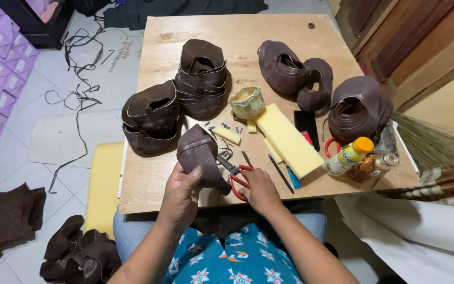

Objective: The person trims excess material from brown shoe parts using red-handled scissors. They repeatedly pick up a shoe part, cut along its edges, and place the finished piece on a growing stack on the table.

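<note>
Left hand (181, 193) is gripping a brown shoe piece (202, 158) at the table's near edge, thumb pressed on it. Right hand (258, 190) is closing fingers through red scissors (236, 176). Beyond, stacked pieces (177, 100) are waiting, seemingly trimmed; loose ones (311, 81) farther right.

Both hands (181, 195) closed, gripping.
</note>
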